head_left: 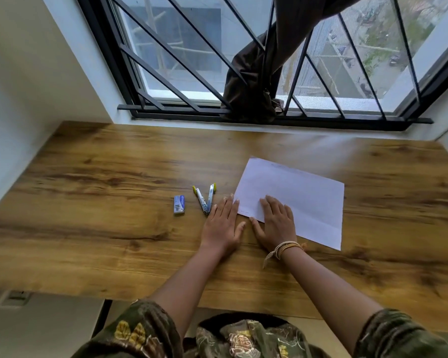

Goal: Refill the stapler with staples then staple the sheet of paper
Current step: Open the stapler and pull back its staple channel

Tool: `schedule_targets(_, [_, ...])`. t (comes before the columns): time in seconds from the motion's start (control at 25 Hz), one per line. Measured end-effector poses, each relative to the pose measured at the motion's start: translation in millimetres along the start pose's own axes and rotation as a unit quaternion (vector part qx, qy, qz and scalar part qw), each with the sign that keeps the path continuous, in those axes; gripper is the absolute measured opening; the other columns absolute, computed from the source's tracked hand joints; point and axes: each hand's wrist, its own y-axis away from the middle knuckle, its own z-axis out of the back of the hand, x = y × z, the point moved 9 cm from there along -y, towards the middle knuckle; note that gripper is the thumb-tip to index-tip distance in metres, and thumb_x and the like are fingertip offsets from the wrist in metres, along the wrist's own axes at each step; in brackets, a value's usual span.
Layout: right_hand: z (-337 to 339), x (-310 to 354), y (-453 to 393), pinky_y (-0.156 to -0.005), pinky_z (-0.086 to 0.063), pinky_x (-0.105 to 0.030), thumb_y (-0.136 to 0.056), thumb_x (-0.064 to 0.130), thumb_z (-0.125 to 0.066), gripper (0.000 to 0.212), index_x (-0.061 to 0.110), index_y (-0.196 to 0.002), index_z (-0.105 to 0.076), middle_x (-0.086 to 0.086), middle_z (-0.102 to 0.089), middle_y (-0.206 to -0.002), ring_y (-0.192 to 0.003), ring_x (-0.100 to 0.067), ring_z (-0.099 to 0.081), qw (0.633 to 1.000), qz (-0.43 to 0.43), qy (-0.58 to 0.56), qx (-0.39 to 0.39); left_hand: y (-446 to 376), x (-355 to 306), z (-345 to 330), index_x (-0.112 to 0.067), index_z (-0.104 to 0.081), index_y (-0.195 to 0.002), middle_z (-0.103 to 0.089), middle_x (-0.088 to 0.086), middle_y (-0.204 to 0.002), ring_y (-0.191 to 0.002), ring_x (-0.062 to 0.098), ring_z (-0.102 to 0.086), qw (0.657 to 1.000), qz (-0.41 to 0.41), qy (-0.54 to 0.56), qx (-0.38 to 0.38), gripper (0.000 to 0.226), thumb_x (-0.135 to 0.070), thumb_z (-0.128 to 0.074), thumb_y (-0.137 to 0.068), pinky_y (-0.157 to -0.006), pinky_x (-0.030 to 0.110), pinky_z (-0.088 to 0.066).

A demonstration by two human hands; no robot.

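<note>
A small metal stapler [205,198] with yellow ends lies swung wide apart in a V on the wooden table [88,202]. Left of it sits a little blue box of staples [179,204]. A white sheet of paper [303,202] lies flat to the right. My left hand [224,223] rests palm down on the table, fingers together, just right of the stapler's hinge and touching the paper's near left corner. My right hand [276,223] lies flat on the paper's near left part, a string bracelet on its wrist. Neither hand holds anything.
A barred window [192,73] runs along the table's far edge, with a brown curtain [256,86] bunched through the bars. White walls close in the table on the left and right. My patterned sleeves and lap are at the near edge.
</note>
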Motion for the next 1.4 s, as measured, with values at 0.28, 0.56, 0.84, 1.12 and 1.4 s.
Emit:
schedule_targets(0.28, [-3,-2,-1,-0.112,-0.032,-0.046,-0.087,0.058,-0.038,0.065,0.017,-0.137,-0.037,-0.006,-0.042,-0.145,-0.134,-0.025,-0.039,1.000,-0.003,0.007,-0.007,9,1,9,-0.015,-0.025,-0.151,-0.024,0.006,-0.159,-0.148,0.020,-0.018,0.999,0.006,0.027,-0.046,0.063,-0.040,-0.031,-0.094,-0.122,0.038,-0.014])
schedule_targets(0.56, [-3,-3,-9,-0.109,-0.035,-0.045,-0.085,0.059,-0.038,0.064,0.018,-0.135,-0.038,-0.006,-0.045,-0.141,-0.131,-0.025,-0.041,1.000,0.000,0.013,-0.022,30,5,28,-0.014,-0.046,-0.141,-0.042,0.004,-0.150,-0.142,0.018,-0.035,0.993,-0.002,0.078,-0.093,0.050,-0.022,-0.044,-0.092,-0.118,0.034,-0.025])
schedule_targets(0.84, [-2,-4,-14,-0.107,-0.037,-0.046,-0.083,0.057,-0.047,0.063,0.016,-0.131,-0.042,-0.008,-0.048,-0.136,-0.127,-0.027,-0.044,0.998,-0.012,-0.010,-0.054,64,55,47,-0.006,-0.074,-0.096,-0.072,0.009,-0.111,-0.109,0.023,-0.066,0.950,0.078,0.200,-0.226,0.027,0.006,-0.056,-0.079,-0.093,0.033,-0.053])
schedule_targets(1.12, [0,75,-37,-0.079,-0.056,-0.039,-0.078,0.010,-0.057,0.052,0.012,-0.129,-0.045,-0.012,-0.052,-0.125,-0.102,-0.030,-0.058,0.986,0.058,-0.154,-0.038,65,73,46,-0.008,-0.067,-0.112,-0.065,0.008,-0.123,-0.120,0.021,-0.058,0.947,0.157,0.172,-0.222,0.036,0.002,-0.051,-0.081,-0.102,0.028,-0.043])
schedule_targets(1.4, [-12,136,-92,-0.081,-0.052,-0.042,-0.090,0.019,-0.051,0.032,0.029,-0.119,-0.059,-0.007,-0.053,-0.129,-0.111,-0.033,-0.053,0.970,0.204,0.038,0.128,60,73,43,-0.009,-0.056,-0.133,-0.057,0.007,-0.136,-0.128,0.019,-0.051,0.952,0.167,0.145,-0.211,0.050,-0.006,-0.049,-0.084,-0.109,0.035,-0.037])
